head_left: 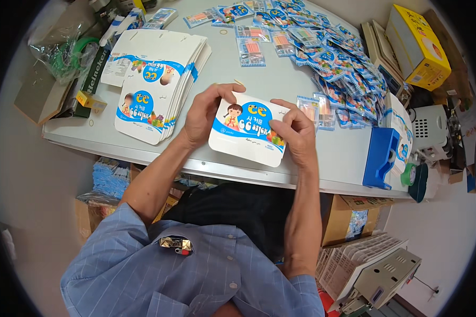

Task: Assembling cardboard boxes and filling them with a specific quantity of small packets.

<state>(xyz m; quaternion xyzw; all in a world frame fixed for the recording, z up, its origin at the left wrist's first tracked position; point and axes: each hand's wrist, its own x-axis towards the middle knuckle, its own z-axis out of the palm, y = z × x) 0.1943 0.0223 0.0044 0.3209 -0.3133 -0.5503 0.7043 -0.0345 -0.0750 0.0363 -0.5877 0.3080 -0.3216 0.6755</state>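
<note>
Both my hands hold a white and blue printed candy carton [247, 142] above the table's near edge. My left hand [203, 113] grips its upper left side, fingers curled behind and thumb at the edge. Closed on the upper right corner is my right hand [297, 132], its thumb pressed on the front. The carton looks flat or nearly so; its back is hidden. To the left lies a stack of flat cartons [143, 108] with the same print. A heap of small blue and clear candy packets [333, 58] covers the table's far right.
A blue tape dispenser [381, 157] stands at the right edge, beside more cartons [399, 129]. Behind it are a yellow box [418, 47] and a white perforated appliance [429, 128]. A small yellow box [91, 100] sits at the left. Below the table is a cardboard box [349, 219].
</note>
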